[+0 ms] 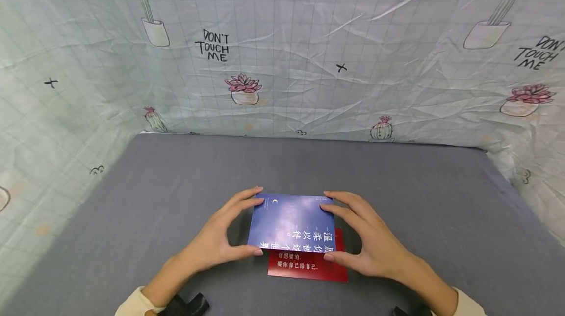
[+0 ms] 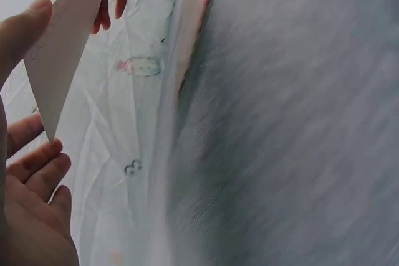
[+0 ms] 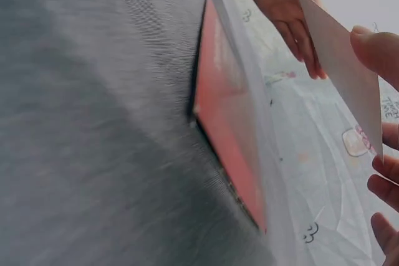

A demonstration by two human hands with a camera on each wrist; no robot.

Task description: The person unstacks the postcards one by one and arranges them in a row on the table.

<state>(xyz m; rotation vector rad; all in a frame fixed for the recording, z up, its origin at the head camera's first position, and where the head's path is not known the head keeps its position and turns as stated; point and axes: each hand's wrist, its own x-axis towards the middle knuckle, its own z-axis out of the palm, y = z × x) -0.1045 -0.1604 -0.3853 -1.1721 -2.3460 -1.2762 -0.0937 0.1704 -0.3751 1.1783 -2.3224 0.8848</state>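
A blue card (image 1: 287, 218) with white writing and a small yellow moon is held up off the table between both hands. My left hand (image 1: 216, 237) grips its left edge, thumb at the near corner and fingers at the far one. At the opposite edge my right hand (image 1: 371, 240) grips it the same way. The card's pale underside shows in the left wrist view (image 2: 65, 48) and the right wrist view. Below it a red card (image 1: 309, 267) with white writing lies on the table, partly hidden by the blue one. In the right wrist view the red card (image 3: 227, 116) appears raised slightly above the cloth.
A grey cloth covers the table (image 1: 198, 169). Behind and at both sides hangs a pale curtain (image 1: 282, 61) printed with cacti and lettering. Dark straps or devices (image 1: 196, 303) sit at the wrists near the bottom edge.
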